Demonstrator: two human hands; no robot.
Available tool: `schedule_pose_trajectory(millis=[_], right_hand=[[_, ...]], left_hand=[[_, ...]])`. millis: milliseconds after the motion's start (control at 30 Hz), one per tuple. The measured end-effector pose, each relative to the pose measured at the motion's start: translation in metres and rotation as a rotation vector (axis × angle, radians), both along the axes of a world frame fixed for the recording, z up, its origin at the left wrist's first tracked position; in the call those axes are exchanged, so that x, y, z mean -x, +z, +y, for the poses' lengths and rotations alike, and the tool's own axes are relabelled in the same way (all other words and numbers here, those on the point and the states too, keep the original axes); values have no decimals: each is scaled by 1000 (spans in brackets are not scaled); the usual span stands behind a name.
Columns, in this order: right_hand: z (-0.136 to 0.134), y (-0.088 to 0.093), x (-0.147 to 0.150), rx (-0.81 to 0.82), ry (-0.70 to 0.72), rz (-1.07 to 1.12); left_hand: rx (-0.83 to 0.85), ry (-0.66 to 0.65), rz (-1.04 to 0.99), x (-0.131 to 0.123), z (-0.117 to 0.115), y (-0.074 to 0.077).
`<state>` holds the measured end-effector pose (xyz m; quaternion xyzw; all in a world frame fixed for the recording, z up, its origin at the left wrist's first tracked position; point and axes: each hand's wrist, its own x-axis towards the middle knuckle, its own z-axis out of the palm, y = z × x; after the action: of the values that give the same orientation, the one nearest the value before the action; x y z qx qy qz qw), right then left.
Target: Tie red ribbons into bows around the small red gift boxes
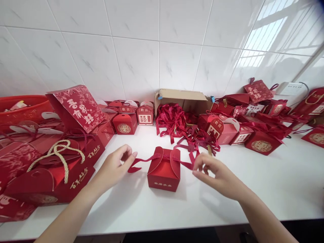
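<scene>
Head view. A small red box (164,182) stands upright near the front of the white bench (141,216), between the person's two hands. Its curved top flaps are folded inward, and a dark red ribbon (149,158) crosses the top, one loose end leading out to each side. The left hand (115,165) is half curled beside the left end, with a gap between thumb and forefinger; whether the ribbon is gripped there cannot be told. The right hand (215,172) is nearly closed at the fingertips and appears to pinch the right end between thumb and forefinger.

State of the work, as judged from this view: the box is formed and closed, and the ribbon seems to be passed through the top — its two ends drawn apart, with no finished bow visible. Tying therefore appears incomplete. Whether a first knot lies at the centre is too small to tell.

Surroundings: behind the box, a heap of loose ribbons (169,116) spills from an open cardboard carton (187,96) against the tiled wall (136,64). Larger red boxes, one with a pale twisted cord (67,165), crowd the left side; further red packages (263,145) cluster at the right.
</scene>
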<state>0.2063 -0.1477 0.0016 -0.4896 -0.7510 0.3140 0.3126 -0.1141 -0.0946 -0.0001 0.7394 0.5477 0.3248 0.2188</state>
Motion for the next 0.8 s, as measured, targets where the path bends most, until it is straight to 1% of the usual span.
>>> schedule_pose_trajectory(millis=[67, 100, 133, 167, 233, 267, 300, 333, 400, 467, 533, 600, 667, 733, 800], right_hand=[[-8, -4, 5, 179, 118, -30], [-10, -7, 9, 254, 149, -39], [-12, -12, 13, 317, 163, -27], [-12, -17, 17, 372, 162, 20], [-12, -29, 26, 452, 107, 242], [-11, -34, 30, 475, 48, 408], [-10, -39, 33, 489, -26, 593], [-8, -42, 36, 500, -101, 775], [-5, -46, 40, 529, -208, 1066], [0, -45, 41, 562, -260, 1259], [3, -42, 41, 567, -299, 1410], [6, -40, 40, 549, -341, 1545], [7, -39, 39, 530, -376, 1630], [7, -39, 37, 506, -410, 1664], [8, -37, 33, 457, -427, 1650]], left_hand=[[157, -129, 32, -1, -17, 1], [232, -196, 66, -2, -25, 1], [284, -236, 110, -4, -30, 0], [315, -249, 158, -5, -34, -2], [336, -225, 197, -8, -34, -7], [338, -203, 154, -10, -32, -9], [334, -179, 57, -11, -28, -11], [327, -150, -93, -13, -24, -10], [352, -95, -477, -17, -15, -6], [483, -43, -837, -21, -7, 2], [639, 41, -1079, -24, -2, 8], [703, 153, -1195, -25, 2, 11], [702, 220, -1246, -24, 3, 11], [687, 228, -1276, -22, 3, 10], [618, 223, -1280, -18, 2, 13]])
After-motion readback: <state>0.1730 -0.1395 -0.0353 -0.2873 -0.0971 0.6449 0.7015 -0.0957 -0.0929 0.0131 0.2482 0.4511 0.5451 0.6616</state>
